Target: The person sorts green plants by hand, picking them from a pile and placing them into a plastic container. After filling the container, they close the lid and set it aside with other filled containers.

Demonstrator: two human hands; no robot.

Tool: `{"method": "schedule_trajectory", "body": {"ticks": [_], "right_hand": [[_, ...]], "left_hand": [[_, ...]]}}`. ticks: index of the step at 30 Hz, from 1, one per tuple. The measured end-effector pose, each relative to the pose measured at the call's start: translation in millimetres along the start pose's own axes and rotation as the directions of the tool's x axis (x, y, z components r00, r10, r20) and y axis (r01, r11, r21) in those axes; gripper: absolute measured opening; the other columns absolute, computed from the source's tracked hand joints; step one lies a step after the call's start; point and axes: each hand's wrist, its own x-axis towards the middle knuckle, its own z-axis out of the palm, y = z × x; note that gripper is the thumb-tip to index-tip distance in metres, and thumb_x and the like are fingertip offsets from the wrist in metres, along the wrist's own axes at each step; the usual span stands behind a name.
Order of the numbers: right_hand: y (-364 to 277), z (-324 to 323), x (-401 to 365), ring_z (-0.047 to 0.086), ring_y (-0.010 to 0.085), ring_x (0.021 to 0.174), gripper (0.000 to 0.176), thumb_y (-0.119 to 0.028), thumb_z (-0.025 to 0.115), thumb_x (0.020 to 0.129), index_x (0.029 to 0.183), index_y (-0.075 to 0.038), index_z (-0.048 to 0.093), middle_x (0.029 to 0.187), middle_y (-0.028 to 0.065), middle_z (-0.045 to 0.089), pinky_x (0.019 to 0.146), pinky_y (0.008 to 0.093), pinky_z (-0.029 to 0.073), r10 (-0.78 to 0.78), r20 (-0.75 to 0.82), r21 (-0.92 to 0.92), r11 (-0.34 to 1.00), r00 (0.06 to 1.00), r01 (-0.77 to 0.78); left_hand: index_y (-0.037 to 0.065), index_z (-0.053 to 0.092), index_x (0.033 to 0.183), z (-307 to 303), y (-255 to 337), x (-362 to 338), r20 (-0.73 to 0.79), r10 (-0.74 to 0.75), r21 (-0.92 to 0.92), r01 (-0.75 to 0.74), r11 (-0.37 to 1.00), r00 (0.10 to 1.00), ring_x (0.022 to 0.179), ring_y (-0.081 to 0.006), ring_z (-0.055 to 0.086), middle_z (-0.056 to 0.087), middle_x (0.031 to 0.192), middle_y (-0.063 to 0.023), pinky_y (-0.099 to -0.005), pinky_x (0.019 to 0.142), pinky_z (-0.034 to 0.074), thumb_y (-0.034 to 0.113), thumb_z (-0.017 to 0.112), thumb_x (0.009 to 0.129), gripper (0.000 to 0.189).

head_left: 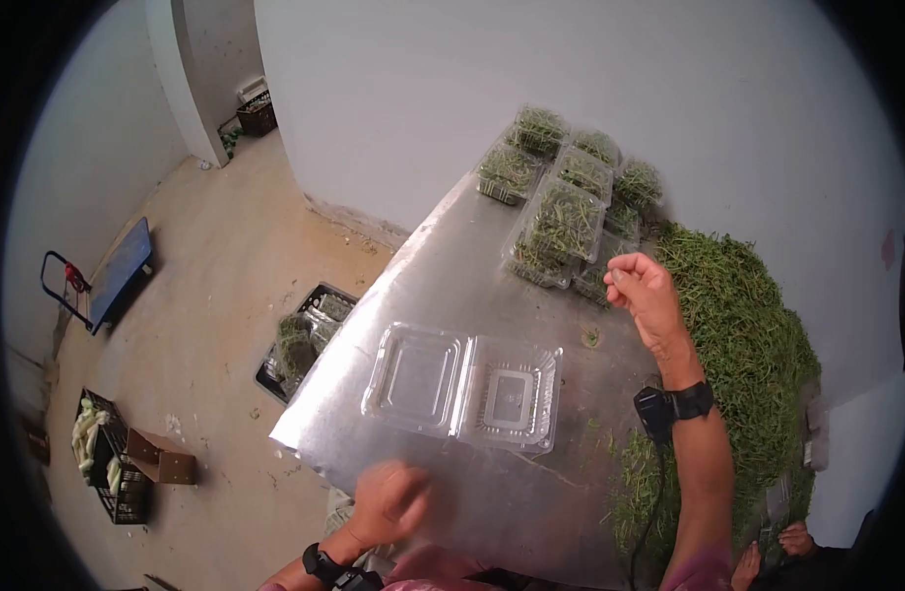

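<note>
Left hand (386, 500): down by the near edge, pretty blurred. Fingers look curled, but I honestly can't tell if it's gripping anything.
Open clear box (464, 387): flat on the metal table (452, 266) just beyond that hand, lid half left, tray half right, nothing in either.
Box tip: imo keep it flat, go easy on the thin plastic, and keep stray stems off the rim and hinge, or the lid could sit crooked.
Right hand (649, 297): raised near the filled boxes, loosely curled. No load visible; can't tell if a strand's pinched.
Greens heap (743, 305): loose, along the right side; another person's hands (795, 539) at its near end.
Filled boxes (566, 219): bunched at the far end, some stacked.
Floor: dark crate (270, 386) of packed greens, then a blue cart (125, 271) further off.
Writing: no brand or label I can read; the tray's moulded mark is too small.
</note>
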Motion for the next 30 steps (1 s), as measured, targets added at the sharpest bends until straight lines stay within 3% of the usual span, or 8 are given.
{"method": "schedule_trajectory", "body": {"ticks": [1,4,8,11,14,17,20,30], "right_hand": [[-10.0,18.4,-24.2,0.06,0.009,0.067,0.019,-0.009,0.058,0.092,0.109,0.0,0.061,0.09,0.003,0.064,0.063,0.0224,0.049,0.007,0.092,-0.074,0.997,0.996,0.0],[-37.4,63.7,-86.8,0.061,0.012,0.072,0.022,-0.009,0.062,0.088,0.109,-0.003,0.061,0.089,0.0044,0.064,0.066,0.0258,0.048,-0.069,0.382,-0.444,0.861,0.921,0.249],[-39.2,106.8,-136.2,0.059,0.0218,0.085,0.026,-0.013,0.069,0.083,0.107,-0.006,0.062,0.088,0.0087,0.059,0.077,0.0337,0.043,-0.242,0.679,-0.516,0.514,0.693,0.685],[-21.2,123.6,-153.3,0.057,0.0252,0.093,0.024,-0.017,0.068,0.084,0.105,-0.008,0.063,0.094,0.0072,0.06,0.085,0.0347,0.038,-0.109,0.678,-0.651,0.371,0.727,0.662],[-12.2,129.6,-160.4,0.058,0.0249,0.09,0.022,-0.016,0.067,0.084,0.104,-0.007,0.063,0.091,0.0069,0.06,0.081,0.0364,0.041,-0.098,0.655,-0.697,0.304,0.749,0.649],[-23.7,130.8,-169.5,0.06,0.0259,0.09,0.021,-0.016,0.067,0.084,0.103,-0.007,0.063,0.092,0.0074,0.061,0.079,0.0376,0.043,-0.109,0.635,-0.711,0.306,0.765,0.633],[-23.8,128.3,-177.5,0.06,0.0264,0.085,0.015,-0.015,0.069,0.081,0.092,-0.008,0.061,0.083,0.0079,0.057,0.074,0.0388,0.045,-0.156,0.635,-0.706,0.281,0.756,0.651],[-6.5,117.8,-225.1,0.06,0.0307,0.076,0.018,-0.012,0.07,0.08,0.096,-0.005,0.064,0.08,0.0096,0.058,0.069,0.0401,0.05,-0.22,0.569,-0.68,0.415,0.792,0.604]], "left_hand": [[0.005,0.06,0.09,0.9,-1.3,-0.4,-0.011,0.011,-0.006,-0.011,1.0,1.0,0.065,-0.0331,0.056,0.056,0.073,-0.0126,-0.0414,0.056,0.042,0.007,0.067,0.071,0.02],[0.003,0.059,0.088,3.7,-6.3,-0.6,-0.05,0.043,-0.024,-0.044,0.999,0.998,0.063,-0.0327,0.055,0.055,0.072,-0.0126,-0.04,0.055,0.042,0.004,0.066,0.073,0.017],[0.003,0.058,0.088,0.4,-1.1,-0.2,-0.069,0.044,-0.045,-0.047,0.998,0.997,0.065,-0.0337,0.055,0.054,0.072,-0.0136,-0.0402,0.056,0.042,0.003,0.065,0.075,0.015],[0.003,0.058,0.088,0.5,1.4,-1.1,-0.1,0.046,-0.065,-0.053,0.996,0.994,0.066,-0.0344,0.056,0.054,0.072,-0.014,-0.0409,0.057,0.042,0.002,0.065,0.076,0.014],[0.003,0.058,0.088,0.4,0.9,-2.2,-0.118,0.051,-0.073,-0.06,0.996,0.992,0.067,-0.0347,0.056,0.054,0.072,-0.0141,-0.0414,0.058,0.043,0.003,0.065,0.076,0.014],[0.004,0.058,0.089,1.1,0.3,-4.6,-0.118,0.038,-0.076,-0.047,0.996,0.992,0.07,-0.0338,0.058,0.056,0.075,-0.0128,-0.042,0.061,0.045,0.005,0.065,0.076,0.014],[0.004,0.058,0.089,1.9,2.3,-4.7,-0.126,0.033,-0.074,-0.043,0.996,0.992,0.073,-0.0331,0.059,0.058,0.076,-0.012,-0.0421,0.062,0.046,0.006,0.065,0.076,0.015],[0.006,0.059,0.087,4.3,4.1,-5.1,-0.134,0.049,-0.04,-0.054,0.998,0.99,0.073,-0.0349,0.059,0.059,0.077,-0.0128,-0.0418,0.063,0.046,0.005,0.065,0.075,0.013]]}}
